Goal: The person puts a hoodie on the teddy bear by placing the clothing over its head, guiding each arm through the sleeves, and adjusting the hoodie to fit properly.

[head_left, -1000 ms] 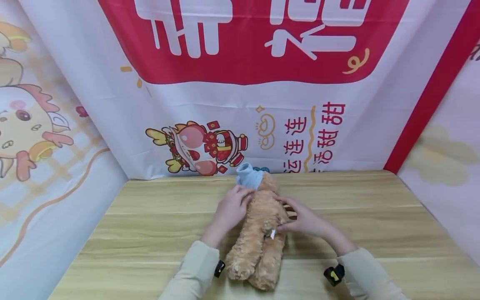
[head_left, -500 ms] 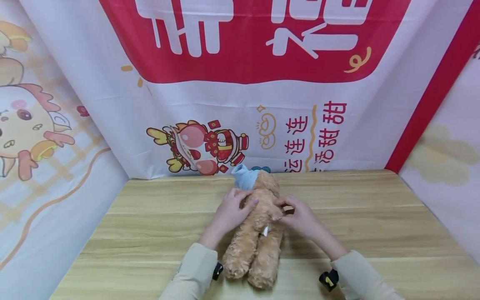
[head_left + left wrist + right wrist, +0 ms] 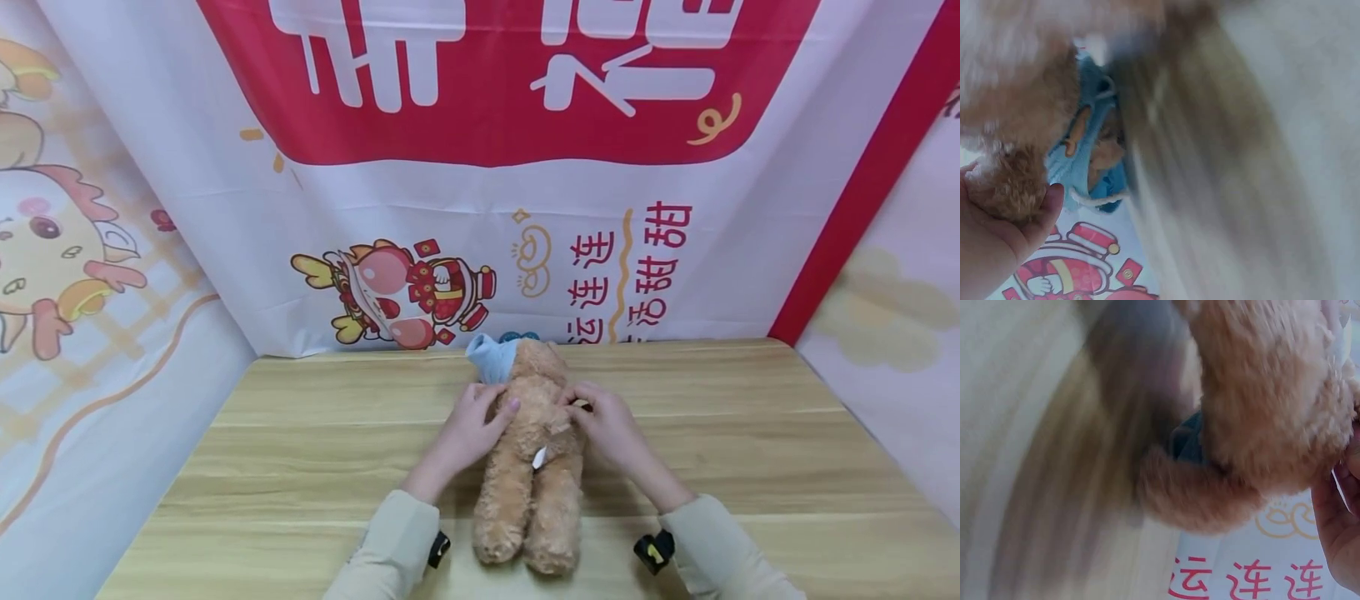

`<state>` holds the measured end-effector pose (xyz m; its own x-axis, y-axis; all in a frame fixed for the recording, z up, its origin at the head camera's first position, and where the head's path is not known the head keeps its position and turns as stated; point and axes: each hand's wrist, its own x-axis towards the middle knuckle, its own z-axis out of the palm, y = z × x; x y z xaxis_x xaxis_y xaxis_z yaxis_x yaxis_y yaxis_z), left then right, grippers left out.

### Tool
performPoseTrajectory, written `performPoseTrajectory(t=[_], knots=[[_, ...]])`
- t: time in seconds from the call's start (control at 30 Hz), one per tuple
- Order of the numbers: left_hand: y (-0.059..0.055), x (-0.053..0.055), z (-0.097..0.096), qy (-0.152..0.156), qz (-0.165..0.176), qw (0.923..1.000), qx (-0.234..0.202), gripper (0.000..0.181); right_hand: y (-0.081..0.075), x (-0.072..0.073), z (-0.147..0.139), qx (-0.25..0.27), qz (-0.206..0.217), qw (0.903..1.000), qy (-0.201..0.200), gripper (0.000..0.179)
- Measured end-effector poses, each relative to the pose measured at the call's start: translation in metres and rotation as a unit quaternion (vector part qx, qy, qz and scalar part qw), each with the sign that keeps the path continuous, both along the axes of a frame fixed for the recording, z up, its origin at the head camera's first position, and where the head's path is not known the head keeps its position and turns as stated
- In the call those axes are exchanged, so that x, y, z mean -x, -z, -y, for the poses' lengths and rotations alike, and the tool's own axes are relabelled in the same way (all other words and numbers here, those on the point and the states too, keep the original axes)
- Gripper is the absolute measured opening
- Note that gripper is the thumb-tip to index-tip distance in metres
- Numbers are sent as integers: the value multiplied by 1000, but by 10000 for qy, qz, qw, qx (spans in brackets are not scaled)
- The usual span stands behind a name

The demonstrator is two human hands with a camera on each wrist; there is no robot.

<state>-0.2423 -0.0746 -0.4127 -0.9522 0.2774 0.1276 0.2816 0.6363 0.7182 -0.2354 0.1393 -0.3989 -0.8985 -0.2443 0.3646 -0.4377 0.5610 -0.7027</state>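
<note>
A brown plush toy (image 3: 536,408) with a pale blue hood (image 3: 492,360) lies lengthwise, its legs toward me and a white tag (image 3: 539,457) near the top of the legs. My left hand (image 3: 471,421) grips its left side below the hood. In the left wrist view, fingers and thumb curl round a tuft-like plush part (image 3: 1013,184), beside blue fabric (image 3: 1072,165) with a white cord. My right hand (image 3: 603,417) pinches the fur on the toy's right side with thumb and fingers. At the right wrist view's edge, that hand (image 3: 1338,531) meets the brown plush.
The toy is on a wood-grain table (image 3: 315,467), its head near the back edge. Behind it hangs a white and red printed cloth (image 3: 487,192). Another printed cloth (image 3: 90,392) borders the left side. Black bands with cameras (image 3: 654,550) sit at both sleeves.
The toy's legs have swung left and then back to the right, now lying straighter. My right hand has gone from spread fingers to a pinch, slightly higher up. The left hand's thumb now shows along the side.
</note>
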Motion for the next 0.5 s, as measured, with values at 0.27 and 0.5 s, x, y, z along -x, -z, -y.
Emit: performPoseTrajectory(t=[0.27, 0.5], knots=[[15, 5, -6, 141, -349, 9992, 92, 42, -6, 1, -6, 199, 265, 9994, 33, 8], [-1, 4, -18, -488, -948, 9931, 482, 30, 2, 0, -5, 350, 453, 9973, -461, 6]])
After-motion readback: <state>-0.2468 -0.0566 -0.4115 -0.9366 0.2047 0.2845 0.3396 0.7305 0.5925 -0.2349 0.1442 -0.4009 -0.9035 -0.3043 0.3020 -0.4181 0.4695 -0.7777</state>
